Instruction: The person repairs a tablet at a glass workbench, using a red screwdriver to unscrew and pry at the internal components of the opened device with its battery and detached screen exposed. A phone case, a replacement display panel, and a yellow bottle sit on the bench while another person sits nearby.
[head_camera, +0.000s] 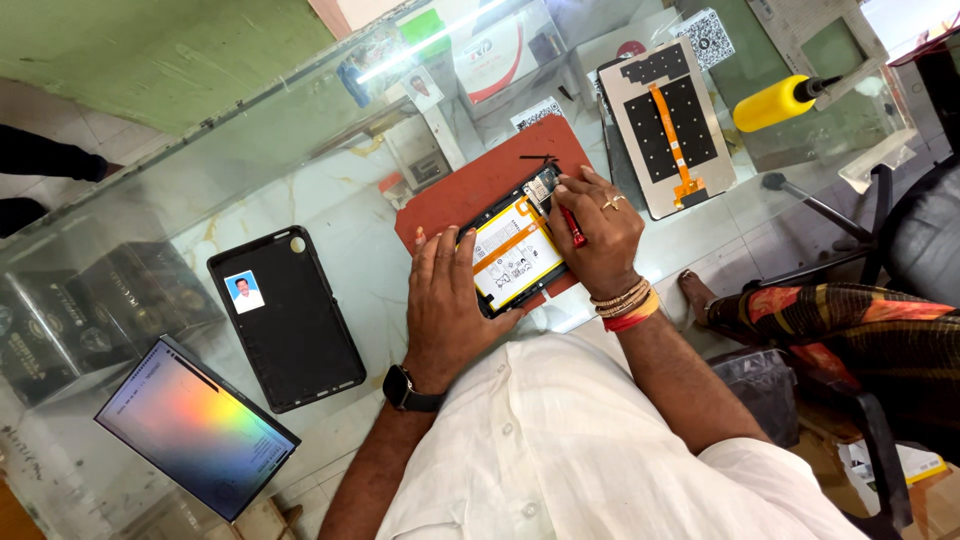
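On red mat (470, 190): opened tablet (515, 255), L hand (447, 300) flat on its edge, fingers spread. R hand (600, 235) pinches red tool (572, 226); tip hidden under fingers.

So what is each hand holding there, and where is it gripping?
The right hand pinches a thin red tool along its shaft, tip at the opened tablet. The left hand holds nothing; it lies flat, pressing on the tablet's left edge.
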